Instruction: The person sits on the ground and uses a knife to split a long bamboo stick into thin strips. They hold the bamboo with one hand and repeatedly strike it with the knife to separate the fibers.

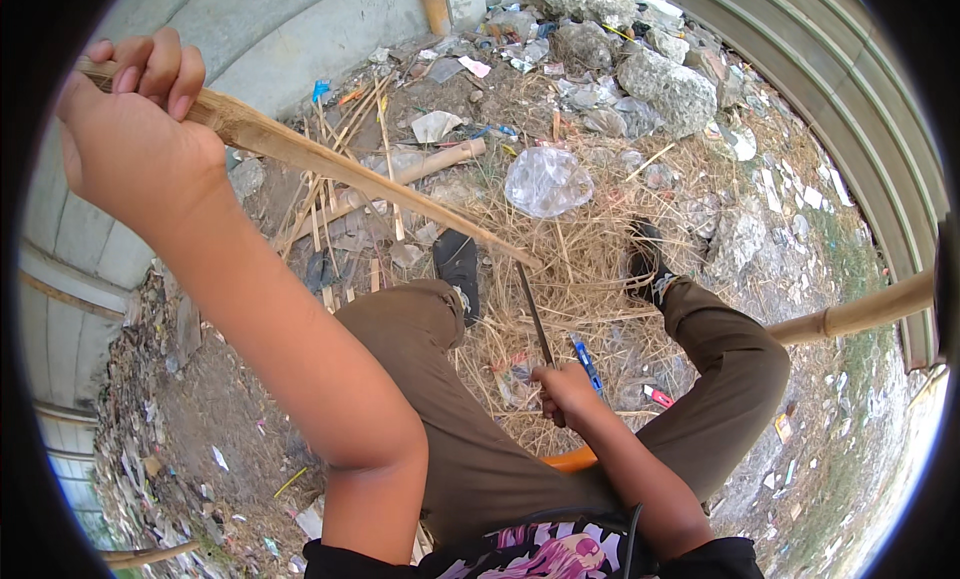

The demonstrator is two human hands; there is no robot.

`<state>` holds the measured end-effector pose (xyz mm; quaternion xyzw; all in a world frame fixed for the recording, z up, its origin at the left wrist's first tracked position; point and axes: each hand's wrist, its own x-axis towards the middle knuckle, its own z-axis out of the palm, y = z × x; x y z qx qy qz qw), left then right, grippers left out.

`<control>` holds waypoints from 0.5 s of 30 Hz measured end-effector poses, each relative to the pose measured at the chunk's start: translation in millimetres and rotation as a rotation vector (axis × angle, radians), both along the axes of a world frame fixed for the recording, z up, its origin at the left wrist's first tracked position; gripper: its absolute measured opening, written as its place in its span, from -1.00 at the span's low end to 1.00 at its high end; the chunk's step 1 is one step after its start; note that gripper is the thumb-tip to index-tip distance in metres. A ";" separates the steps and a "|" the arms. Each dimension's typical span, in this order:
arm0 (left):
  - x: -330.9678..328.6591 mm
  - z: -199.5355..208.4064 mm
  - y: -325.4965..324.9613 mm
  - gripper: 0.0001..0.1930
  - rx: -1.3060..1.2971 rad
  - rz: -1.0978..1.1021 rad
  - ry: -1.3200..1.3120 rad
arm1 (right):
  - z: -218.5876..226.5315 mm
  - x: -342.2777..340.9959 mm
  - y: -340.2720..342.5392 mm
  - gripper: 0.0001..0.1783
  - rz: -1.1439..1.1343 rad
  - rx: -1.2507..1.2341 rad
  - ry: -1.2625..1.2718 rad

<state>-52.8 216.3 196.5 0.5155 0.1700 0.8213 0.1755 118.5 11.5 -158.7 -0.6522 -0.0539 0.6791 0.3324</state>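
Observation:
My left hand, raised at the upper left, is closed around the thick end of a long split bamboo strip. The strip slants down to the right and narrows to a tip between my feet. Low in the middle, my right hand grips a knife with a narrow dark blade pointing up and away from me. The blade's end meets or lies very near the strip's tip; I cannot tell whether they touch. Pale bamboo shavings cover the ground beneath them.
A blue box cutter and a small red object lie right of my right hand. Beyond sit a clear plastic bag, cut bamboo strips and rocks. A bamboo pole juts in at right.

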 end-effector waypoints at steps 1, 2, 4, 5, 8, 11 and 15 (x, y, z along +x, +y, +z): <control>-0.6 -3.8 1.7 -0.76 -0.002 0.015 -0.022 | 13.2 2.3 4.3 -0.71 0.027 0.044 -0.076; -1.0 -9.3 3.7 -0.72 -0.004 0.030 -0.045 | 19.7 3.7 6.8 -0.70 0.053 0.088 -0.152; 0.5 -16.3 8.7 -0.64 -0.024 0.041 -0.093 | 15.9 7.7 8.5 -0.70 0.014 0.164 -0.182; 1.0 -19.7 11.9 -0.60 -0.047 0.041 -0.123 | 10.2 11.5 9.3 -0.70 -0.006 0.194 -0.190; 18.7 -34.7 18.8 -0.52 -0.095 -0.029 -0.157 | -33.2 25.7 12.0 -0.77 -0.265 0.080 0.216; 32.5 -58.0 35.5 -0.51 -0.144 -0.167 -0.150 | -52.1 30.8 13.3 -0.78 -0.664 -0.097 0.791; 65.9 -66.3 40.9 -0.46 -0.198 -0.069 -0.002 | -42.3 27.5 20.3 -0.79 -0.502 -0.013 0.590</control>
